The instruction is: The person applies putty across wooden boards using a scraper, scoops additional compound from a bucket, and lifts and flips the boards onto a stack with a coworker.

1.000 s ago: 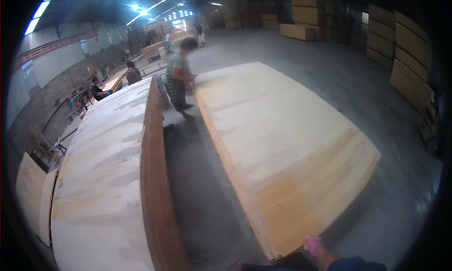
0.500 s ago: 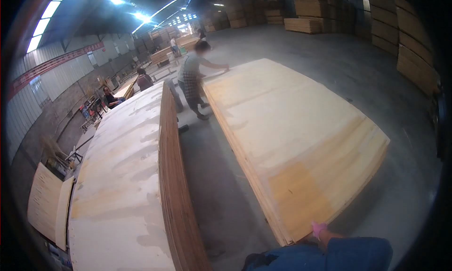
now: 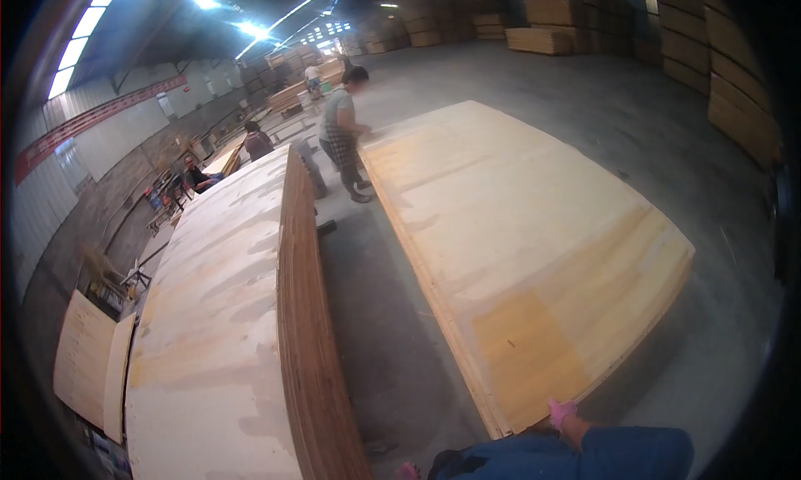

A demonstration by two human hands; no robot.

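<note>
The co-worker (image 3: 340, 113) has drawn in an outstretched arm, uncovering the plywood sheet (image 3: 517, 204) right of the plywood stack (image 3: 313, 338); the right hand (image 3: 561, 413) touches it, left hand (image 3: 407, 472) nearer the stack, openness and grip indiscernible.

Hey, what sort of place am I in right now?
Probably a plywood workshop or warehouse. The left stack of wooden sheets and the right stack suggest it, as do the board piles at the far right and the corrugated wall.
</note>
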